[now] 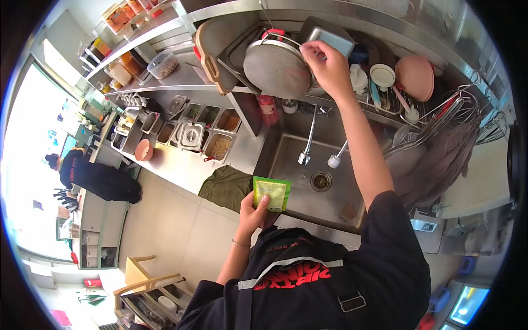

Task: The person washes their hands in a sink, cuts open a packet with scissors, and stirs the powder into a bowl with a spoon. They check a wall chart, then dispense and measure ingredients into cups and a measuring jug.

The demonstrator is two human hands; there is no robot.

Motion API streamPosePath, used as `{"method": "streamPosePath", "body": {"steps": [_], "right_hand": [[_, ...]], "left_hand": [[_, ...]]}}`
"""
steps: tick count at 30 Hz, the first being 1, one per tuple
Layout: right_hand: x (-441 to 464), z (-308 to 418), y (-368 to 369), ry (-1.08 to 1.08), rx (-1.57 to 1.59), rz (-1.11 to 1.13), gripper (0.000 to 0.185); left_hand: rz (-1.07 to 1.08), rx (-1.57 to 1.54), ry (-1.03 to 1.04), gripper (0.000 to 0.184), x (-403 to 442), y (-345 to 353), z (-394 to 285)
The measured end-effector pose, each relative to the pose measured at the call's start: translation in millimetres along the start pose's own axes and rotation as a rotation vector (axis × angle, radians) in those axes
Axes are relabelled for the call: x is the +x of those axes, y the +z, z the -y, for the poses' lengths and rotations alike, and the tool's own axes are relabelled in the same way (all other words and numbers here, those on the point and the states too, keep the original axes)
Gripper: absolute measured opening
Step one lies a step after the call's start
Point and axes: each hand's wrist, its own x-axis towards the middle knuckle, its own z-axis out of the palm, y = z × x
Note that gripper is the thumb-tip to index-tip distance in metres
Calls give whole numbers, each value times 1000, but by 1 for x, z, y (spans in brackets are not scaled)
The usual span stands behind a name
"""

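My left hand is closed around a small flat green packet, held above the front edge of the sink with the thumb across its face. My right arm is stretched out to the shelf over the sink. There my right hand has its fingers curled at the right rim of a large round mesh strainer. The strainer leans with its mesh side toward me; where the fingertips meet its rim is partly hidden. A metal pan sits behind that hand.
Below lies a steel sink with two taps and a drain. A dark green cloth rests on the counter beside food tubs. Whisks and a pink bowl are at right. Another person stands far left.
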Motion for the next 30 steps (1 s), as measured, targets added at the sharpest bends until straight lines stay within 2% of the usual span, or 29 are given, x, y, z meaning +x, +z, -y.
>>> {"method": "streamPosePath", "body": {"steps": [3, 7, 10, 11, 13, 15, 17, 19, 20, 21, 22, 23, 24, 25, 27, 30], "right_hand": [[2, -1, 14, 38, 32, -57, 23], [4, 8, 29, -135, -31, -326, 21], [5, 33, 31, -101, 160, -310, 20], [6, 35, 25, -150, 37, -331, 20], [14, 34, 22, -230, 93, -441, 19], [15, 49, 7, -175, 46, -394, 22], [9, 53, -15, -242, 19, -447, 21], [-18, 52, -57, -238, 68, -562, 22], [-43, 58, -90, 18, 168, -557, 23], [-63, 70, -126, 12, 49, -680, 23], [-81, 70, -170, 81, 1, -692, 23], [-93, 60, -212, 147, -98, -815, 23], [-102, 53, -251, 275, -13, -912, 23], [-106, 45, -285, 296, 14, -966, 24], [-111, 23, -335, 326, -5, -914, 27], [-113, -2, -357, 384, -83, -898, 27]], "left_hand": [[-44, -35, -23, 30, -6, -19, 17], [-58, -104, 15, 27, -1, -37, 29], [12, -9, 34, 25, 8, -56, 37], [28, -29, 64, 25, 10, -53, 24], [48, -55, 95, 24, 21, -48, 15], [87, -53, 95, 24, 29, -46, 16], [101, -45, 100, 25, 37, -46, 17], [127, -23, 122, 27, 41, -49, 19], [132, -21, 139, 28, 43, -50, 23], [119, -23, 119, 30, 44, -51, 27], [124, -51, 105, 30, 43, -47, 24], [126, -81, 86, 30, 40, -43, 22], [132, -84, 84, 30, 40, -42, 26], [137, -110, 49, 30, 39, -40, 32], [159, -133, 15, 30, 41, -33, 40], [245, -100, -26, 27, 44, -23, 40]]}}
